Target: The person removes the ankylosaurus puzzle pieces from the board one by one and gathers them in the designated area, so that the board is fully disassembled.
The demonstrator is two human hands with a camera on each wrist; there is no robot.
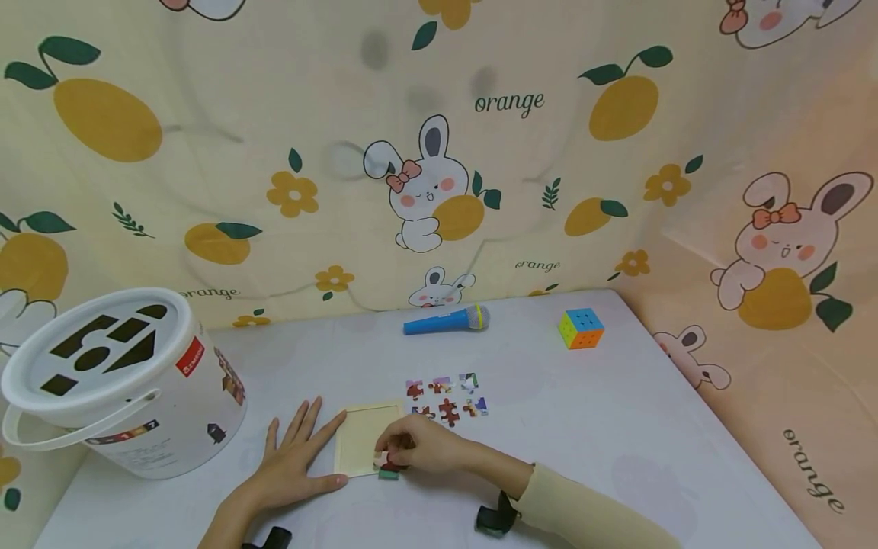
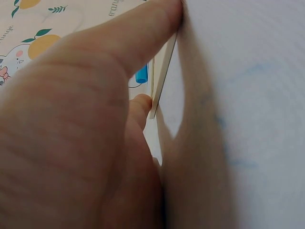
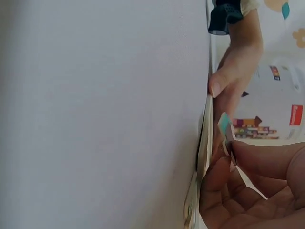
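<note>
Cream cloth printed with rabbits, oranges and the word "orange" hangs behind and to the right of a pale worktop (image 1: 617,427); on it, at the near edge, lies a shallow cream puzzle tray (image 1: 363,442); the left hand (image 1: 298,461) lies flat beside the tray, fingers straight and spread, thumb along the tray's near edge and a fingertip at its far left corner; the left wrist view shows those fingers pressed against the tray's thin rim (image 2: 159,81); the right hand (image 1: 421,446) rests on the tray's near right corner, its fingers curled and pinching a puzzle piece (image 1: 388,462) with red and teal on it; the right wrist view shows that piece (image 3: 225,126) held at the fingertips just above the tray; more loose puzzle pieces (image 1: 447,398) lie just beyond the tray; farther back are a blue toy microphone (image 1: 446,321) and a colour cube (image 1: 581,328), well apart; a white shape-sorter bucket (image 1: 120,381) stands at the left.
</note>
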